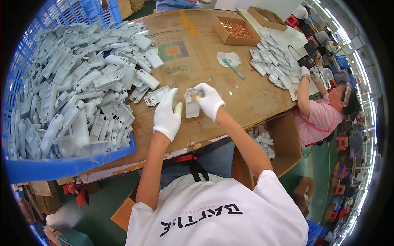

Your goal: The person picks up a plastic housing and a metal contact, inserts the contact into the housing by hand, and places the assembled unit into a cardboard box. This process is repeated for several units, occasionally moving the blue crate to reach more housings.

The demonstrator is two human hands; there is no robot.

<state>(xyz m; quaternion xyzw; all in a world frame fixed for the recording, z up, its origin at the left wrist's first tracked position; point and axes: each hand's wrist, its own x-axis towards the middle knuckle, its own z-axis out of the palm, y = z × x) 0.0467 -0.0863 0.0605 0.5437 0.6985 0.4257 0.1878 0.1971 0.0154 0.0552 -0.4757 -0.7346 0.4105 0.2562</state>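
Brown cardboard-covered tabletop (203,59), right white-gloved fingers (203,89) pinching pale-grey plastic casing (192,110), left white-gloved fingers (169,100) loosely parted, green floor (107,211) below.

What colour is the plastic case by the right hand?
The plastic case is pale grey, seen best in the head view.

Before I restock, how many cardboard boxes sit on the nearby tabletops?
2: a box of coppery parts, toward the far side, and a second box right of it. Others may be hidden.
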